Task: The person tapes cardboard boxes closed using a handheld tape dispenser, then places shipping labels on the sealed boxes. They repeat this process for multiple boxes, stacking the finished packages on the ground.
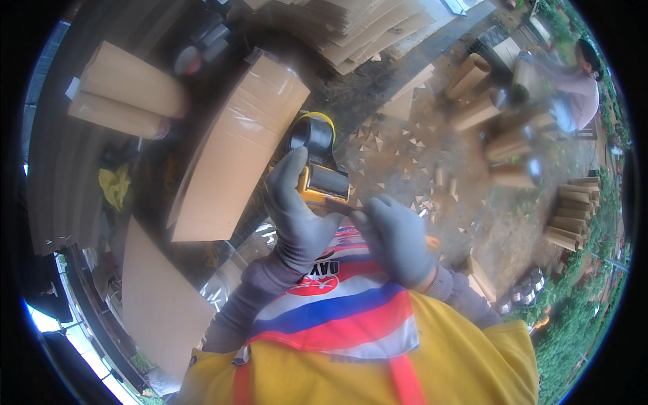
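In front of my chest is a yellow and black tape dispenser (329,181), with a dark roller in its yellow frame and a black, yellow-rimmed hub on its far side. My left hand (293,209), in a grey glove, is closed round its left side, thumb along the near edge. Beside its near right edge, my right hand (398,239), also grey-gloved, is curled closed. A thin dark strip shows between the two hands; what the right fingers hold is hidden. Just left of the dispenser lies a long stack of cardboard sheets (236,148) with clear film or tape across its top.
Two cardboard rolls (128,94) lie far left, above a flat board (158,304). More sheets (364,30) are piled at the back. Cardboard tubes (476,108) stand on the right near a seated person (574,84). Small cardboard scraps (412,145) litter the ground.
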The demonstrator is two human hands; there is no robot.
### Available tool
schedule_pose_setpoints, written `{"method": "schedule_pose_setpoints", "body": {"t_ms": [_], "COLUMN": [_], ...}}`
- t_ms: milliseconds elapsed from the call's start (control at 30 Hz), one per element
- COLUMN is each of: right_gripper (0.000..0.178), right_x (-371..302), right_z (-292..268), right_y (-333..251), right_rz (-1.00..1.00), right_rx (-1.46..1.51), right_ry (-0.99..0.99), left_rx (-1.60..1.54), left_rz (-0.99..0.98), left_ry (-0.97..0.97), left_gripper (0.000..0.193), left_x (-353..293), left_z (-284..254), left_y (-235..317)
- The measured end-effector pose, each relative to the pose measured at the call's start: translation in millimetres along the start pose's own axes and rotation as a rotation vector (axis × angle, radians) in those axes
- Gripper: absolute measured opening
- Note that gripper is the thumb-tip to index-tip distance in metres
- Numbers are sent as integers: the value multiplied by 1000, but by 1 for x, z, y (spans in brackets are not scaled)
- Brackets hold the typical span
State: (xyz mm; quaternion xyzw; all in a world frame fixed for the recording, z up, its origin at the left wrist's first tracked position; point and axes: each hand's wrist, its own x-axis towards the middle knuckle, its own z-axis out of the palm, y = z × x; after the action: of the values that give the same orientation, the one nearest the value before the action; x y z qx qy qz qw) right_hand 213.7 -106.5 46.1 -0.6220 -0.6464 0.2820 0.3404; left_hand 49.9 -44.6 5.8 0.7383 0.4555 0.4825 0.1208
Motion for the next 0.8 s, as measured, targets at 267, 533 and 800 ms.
{"method": "schedule_pose_setpoints", "body": {"t_ms": [267, 533, 800], "right_gripper": [13, 11, 11], "right_x": [-5, -23, -21], "right_z": [-24, -28, -27], "right_y": [20, 14, 8], "right_rz": [26, 49, -49], "right_rx": [95, 132, 190], "right_ry": [36, -169, -192], "left_rx": [-364, -720, -680], "left_rz": [-206, -501, -375], "left_ry": [-383, -599, -599], "left_gripper": [81, 86, 85], "left_x": [5, -35, -44], "left_z": [-38, -54, -56], "left_y": [13, 6, 3]}}
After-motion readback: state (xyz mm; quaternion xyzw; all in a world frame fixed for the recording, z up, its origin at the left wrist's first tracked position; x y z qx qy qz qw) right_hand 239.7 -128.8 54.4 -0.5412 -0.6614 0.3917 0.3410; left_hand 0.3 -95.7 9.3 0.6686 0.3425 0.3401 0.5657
